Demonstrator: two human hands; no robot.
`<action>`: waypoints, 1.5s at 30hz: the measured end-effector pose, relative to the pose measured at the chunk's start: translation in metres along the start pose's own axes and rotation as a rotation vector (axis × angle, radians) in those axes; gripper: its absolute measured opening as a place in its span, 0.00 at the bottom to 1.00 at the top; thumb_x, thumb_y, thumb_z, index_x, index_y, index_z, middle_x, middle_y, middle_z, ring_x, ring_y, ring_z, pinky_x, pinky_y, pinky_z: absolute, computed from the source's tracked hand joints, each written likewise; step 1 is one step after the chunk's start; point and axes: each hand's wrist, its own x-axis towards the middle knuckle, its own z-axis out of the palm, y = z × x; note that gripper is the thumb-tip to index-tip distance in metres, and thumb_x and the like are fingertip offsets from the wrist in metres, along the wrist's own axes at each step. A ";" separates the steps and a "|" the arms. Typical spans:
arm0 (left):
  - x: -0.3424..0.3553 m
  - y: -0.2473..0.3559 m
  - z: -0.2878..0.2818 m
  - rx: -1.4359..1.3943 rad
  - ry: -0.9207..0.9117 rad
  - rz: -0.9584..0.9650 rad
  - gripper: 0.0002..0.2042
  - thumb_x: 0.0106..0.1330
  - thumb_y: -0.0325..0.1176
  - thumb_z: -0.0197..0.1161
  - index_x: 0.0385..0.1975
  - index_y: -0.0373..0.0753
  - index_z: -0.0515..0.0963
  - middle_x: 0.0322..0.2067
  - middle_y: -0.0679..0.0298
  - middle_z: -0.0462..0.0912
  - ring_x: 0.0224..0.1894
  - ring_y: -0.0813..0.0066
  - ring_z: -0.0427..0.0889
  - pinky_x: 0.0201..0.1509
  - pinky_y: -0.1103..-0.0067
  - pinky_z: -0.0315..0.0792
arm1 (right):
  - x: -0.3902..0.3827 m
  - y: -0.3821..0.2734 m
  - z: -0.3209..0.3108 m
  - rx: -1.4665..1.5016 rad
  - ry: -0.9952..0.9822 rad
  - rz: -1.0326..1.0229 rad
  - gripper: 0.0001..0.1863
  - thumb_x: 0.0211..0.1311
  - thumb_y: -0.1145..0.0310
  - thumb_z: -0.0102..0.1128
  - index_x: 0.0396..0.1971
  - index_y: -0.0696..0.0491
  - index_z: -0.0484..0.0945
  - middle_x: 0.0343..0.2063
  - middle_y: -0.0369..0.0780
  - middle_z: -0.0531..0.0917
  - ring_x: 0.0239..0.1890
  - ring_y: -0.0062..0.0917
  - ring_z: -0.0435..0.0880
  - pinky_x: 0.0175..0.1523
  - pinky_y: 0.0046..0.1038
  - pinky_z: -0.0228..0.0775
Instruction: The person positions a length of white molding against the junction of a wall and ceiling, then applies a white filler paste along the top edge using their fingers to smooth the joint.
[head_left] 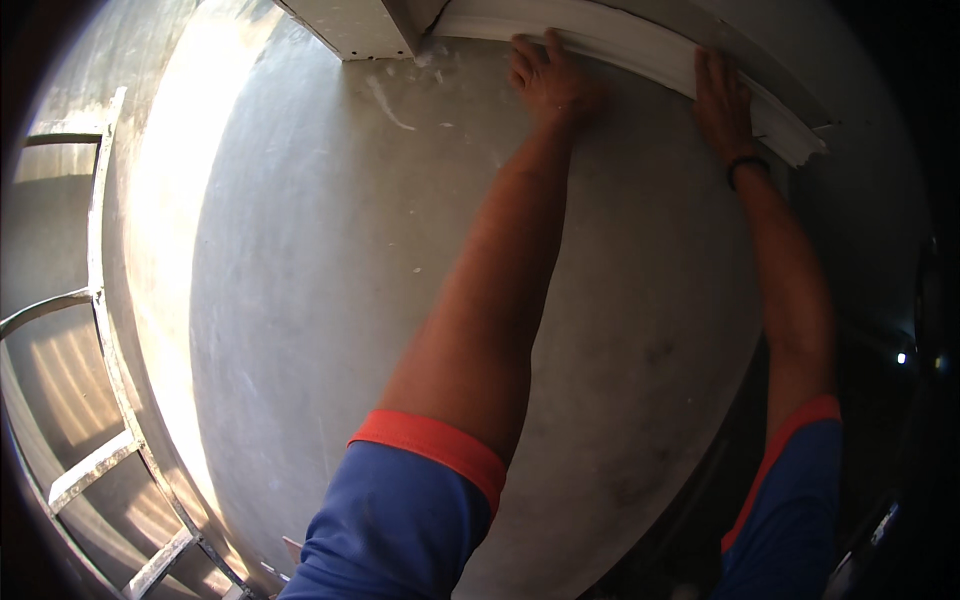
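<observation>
The white moulding [625, 45] is touched by the left hand [552, 88] and right hand [724, 108], both unclenched; even pressure should be applied along it.

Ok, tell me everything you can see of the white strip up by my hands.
The white strip is long and narrow, with ridges running along it; it may be plaster. It lies along the top of the grey wall, left end near a pale boxed projection, right end ragged. It looks curved, though the lens bends edges. Your left hand and right hand both have fingers against it.
</observation>
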 end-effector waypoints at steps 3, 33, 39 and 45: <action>0.004 -0.014 0.000 0.037 0.064 0.072 0.46 0.51 0.56 0.65 0.69 0.47 0.51 0.70 0.40 0.32 0.69 0.42 0.45 0.70 0.57 0.45 | 0.005 -0.001 -0.007 0.068 -0.021 -0.005 0.32 0.58 0.74 0.52 0.65 0.56 0.59 0.59 0.43 0.66 0.60 0.41 0.67 0.52 0.51 0.67; -0.001 -0.008 0.008 0.250 0.219 0.206 0.41 0.60 0.63 0.52 0.69 0.46 0.54 0.70 0.50 0.46 0.70 0.50 0.44 0.68 0.58 0.46 | -0.079 0.025 -0.027 0.467 0.146 0.577 0.25 0.58 0.70 0.57 0.58 0.48 0.71 0.50 0.43 0.74 0.53 0.36 0.73 0.56 0.40 0.67; -0.006 0.002 0.014 0.268 0.247 0.205 0.40 0.60 0.63 0.52 0.69 0.45 0.55 0.70 0.51 0.47 0.70 0.55 0.46 0.69 0.61 0.45 | -0.157 0.153 0.017 0.674 -0.054 1.333 0.25 0.60 0.67 0.58 0.57 0.56 0.71 0.54 0.48 0.76 0.58 0.39 0.74 0.60 0.38 0.67; -0.006 0.003 0.010 0.284 0.191 0.170 0.41 0.60 0.63 0.52 0.69 0.46 0.54 0.70 0.52 0.46 0.70 0.56 0.47 0.69 0.62 0.44 | -0.143 0.156 0.013 0.994 -0.058 1.455 0.24 0.63 0.65 0.60 0.57 0.56 0.73 0.57 0.47 0.76 0.61 0.39 0.73 0.63 0.39 0.66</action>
